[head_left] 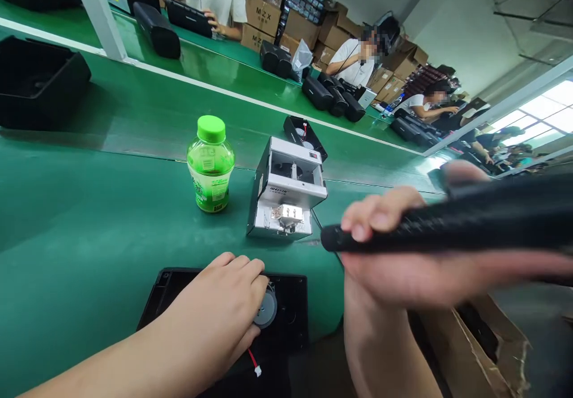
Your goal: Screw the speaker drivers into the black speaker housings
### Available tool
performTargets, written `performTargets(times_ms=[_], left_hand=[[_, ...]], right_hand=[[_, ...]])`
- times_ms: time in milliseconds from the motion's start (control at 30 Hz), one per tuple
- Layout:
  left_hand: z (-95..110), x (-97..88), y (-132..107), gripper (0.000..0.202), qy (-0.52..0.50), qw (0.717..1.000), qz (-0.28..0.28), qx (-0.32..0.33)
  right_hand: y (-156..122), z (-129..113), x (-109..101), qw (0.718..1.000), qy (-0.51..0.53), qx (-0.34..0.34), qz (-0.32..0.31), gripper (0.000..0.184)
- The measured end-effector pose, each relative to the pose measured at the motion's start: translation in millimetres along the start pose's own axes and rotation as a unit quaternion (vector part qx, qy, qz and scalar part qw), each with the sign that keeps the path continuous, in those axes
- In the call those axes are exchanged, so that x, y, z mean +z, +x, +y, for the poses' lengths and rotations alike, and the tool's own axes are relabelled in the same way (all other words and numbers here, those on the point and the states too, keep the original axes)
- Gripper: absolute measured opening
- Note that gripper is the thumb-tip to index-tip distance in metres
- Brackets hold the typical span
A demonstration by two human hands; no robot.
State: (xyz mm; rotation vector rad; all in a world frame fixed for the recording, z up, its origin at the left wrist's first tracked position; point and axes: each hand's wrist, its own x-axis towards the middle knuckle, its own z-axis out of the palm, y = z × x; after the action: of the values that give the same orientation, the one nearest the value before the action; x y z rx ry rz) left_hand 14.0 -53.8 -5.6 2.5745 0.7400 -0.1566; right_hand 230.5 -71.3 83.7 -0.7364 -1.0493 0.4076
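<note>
My left hand (226,305) lies over a flat black speaker panel (293,302) on the green bench. Its fingers curl down beside a round grey speaker driver (267,308), covering part of it. A red wire with a white plug (257,371) sticks out below my thumb. My right hand (380,272), smeared by motion, is raised at the right. It is closed around a long black plastic part (447,219), seen edge-on, whose exact kind I cannot make out. Beyond the hands stands a small grey-and-white machine (290,192) marked WEIXIN.
A green-capped bottle (211,171) stands left of the machine. Behind the machine is another black speaker panel (304,135). An open black case (42,85) sits far left, and an open cardboard box (496,350) is at lower right. Co-workers and black speakers line the far bench (215,70).
</note>
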Motion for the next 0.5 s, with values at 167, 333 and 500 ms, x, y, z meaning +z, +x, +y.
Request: performTargets(times_ms=[167,333,500], left_hand=[[-2,2.9,-3,0.048,0.036,0.998,0.040,0.027],[-31,33.2,-32,0.040,0.006,0.954,0.284,0.097],[-43,63.6,-49,0.028,-0.015,0.924,0.370,0.089]], right_hand=[[31,61,23,1.000,-0.029,0.007,0.009,0.072],[24,74,14,0.999,-0.022,0.023,-0.011,0.065],[24,69,15,0.998,-0.050,0.033,-0.006,0.067]])
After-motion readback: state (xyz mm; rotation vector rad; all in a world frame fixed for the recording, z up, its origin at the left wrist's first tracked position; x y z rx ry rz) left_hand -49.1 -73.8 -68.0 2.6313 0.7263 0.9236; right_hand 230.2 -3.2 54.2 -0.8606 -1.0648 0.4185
